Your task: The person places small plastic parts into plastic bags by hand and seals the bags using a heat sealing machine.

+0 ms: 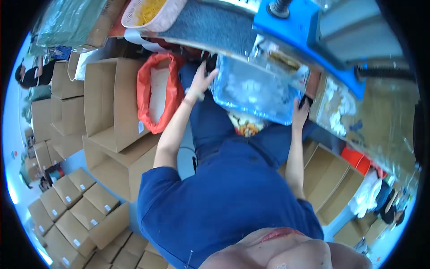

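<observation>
A blue translucent plastic tray, with pale, blurred contents, sits over my lap at the front edge of the bench. My left hand is at its left side, thumb spread toward the rim and fingers beside a dark part. My right hand closes around its lower right corner, where another dark part shows. The undersides of both grips are hidden. Below the tray, a patterned cloth shows between my legs.
An open red sack with pale contents stands left of my legs. Cardboard boxes are stacked at left, and an open carton is at right. On the bench are a white basket with yellow pieces and a blue machine. Other people appear at both edges.
</observation>
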Tool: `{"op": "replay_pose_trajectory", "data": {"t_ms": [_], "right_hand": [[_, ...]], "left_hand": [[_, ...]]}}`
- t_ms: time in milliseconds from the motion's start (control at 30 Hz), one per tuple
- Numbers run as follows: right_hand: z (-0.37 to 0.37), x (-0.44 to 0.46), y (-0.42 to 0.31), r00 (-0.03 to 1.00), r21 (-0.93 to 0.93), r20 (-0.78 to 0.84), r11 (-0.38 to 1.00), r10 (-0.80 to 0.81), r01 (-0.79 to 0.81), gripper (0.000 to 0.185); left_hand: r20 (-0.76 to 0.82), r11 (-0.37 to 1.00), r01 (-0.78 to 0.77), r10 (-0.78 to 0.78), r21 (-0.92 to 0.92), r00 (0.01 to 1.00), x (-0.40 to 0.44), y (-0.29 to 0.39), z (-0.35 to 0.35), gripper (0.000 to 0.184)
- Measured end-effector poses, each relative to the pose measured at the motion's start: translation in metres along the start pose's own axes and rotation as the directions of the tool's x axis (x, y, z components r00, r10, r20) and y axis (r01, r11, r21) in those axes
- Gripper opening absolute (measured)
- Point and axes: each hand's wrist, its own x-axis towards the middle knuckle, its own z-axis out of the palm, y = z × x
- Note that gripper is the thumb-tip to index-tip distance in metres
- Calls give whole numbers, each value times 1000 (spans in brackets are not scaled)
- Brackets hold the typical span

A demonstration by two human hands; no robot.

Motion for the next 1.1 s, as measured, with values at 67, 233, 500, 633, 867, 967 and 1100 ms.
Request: {"op": "replay_pose_trajectory", "data": {"t_ms": [67,233,500,633,867,967,1100], "right_hand": [[39,43,27,997,199,-21,978,72,-66,71],[55,71,44,995,35,58,996,83,-85,51],[23,37,-25,990,295,-144,955,2,41,28],[-32,-29,-69,986,300,168,952,2,-53,24],[-199,-85,-77,998,252,58,968,-16,1,15],[-241,-83,-71,976,187,12,958,218,-217,13],[-223,-85,-9,975,12,221,999,34,-38,16]], "left_hand": [[-8,975,202,-204,-93,979,20,33,15,71],[-113,914,377,-363,149,925,62,22,23,44],[171,990,-6,-18,141,985,52,52,41,13],[297,998,-44,26,55,954,-11,98,27,16],[9,985,102,-102,-139,995,-79,177,-127,23],[-101,998,45,-48,-39,994,-90,192,-144,16],[279,516,-348,209,783,937,-81,116,-163,18]]}}
